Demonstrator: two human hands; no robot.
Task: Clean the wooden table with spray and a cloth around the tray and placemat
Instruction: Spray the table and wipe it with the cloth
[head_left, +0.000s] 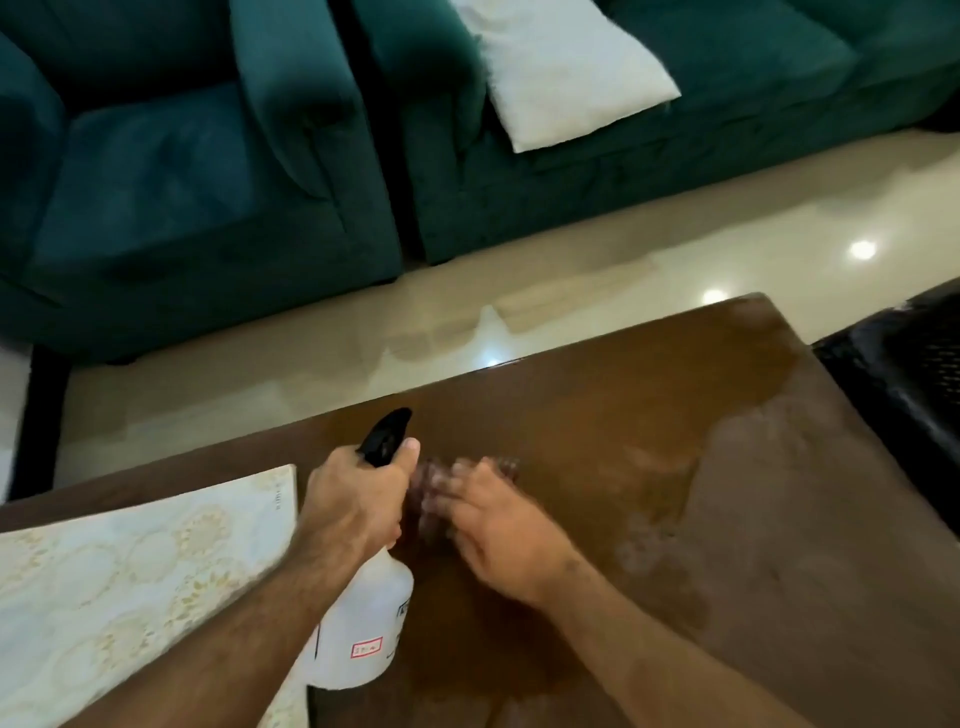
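My left hand grips the neck of a white spray bottle with a black trigger head, held just above the wooden table beside the placemat. My right hand lies palm down on a dark brownish cloth, pressing it onto the table right of the bottle. Hand and cloth are motion-blurred, and most of the cloth is hidden under the fingers. A white placemat with a pale gold pattern covers the table's left part. A black tray shows at the right edge.
A hazy, duller patch spreads over the right half of the table. Beyond the far table edge lies glossy cream floor, then a green armchair and a green sofa with a white cushion.
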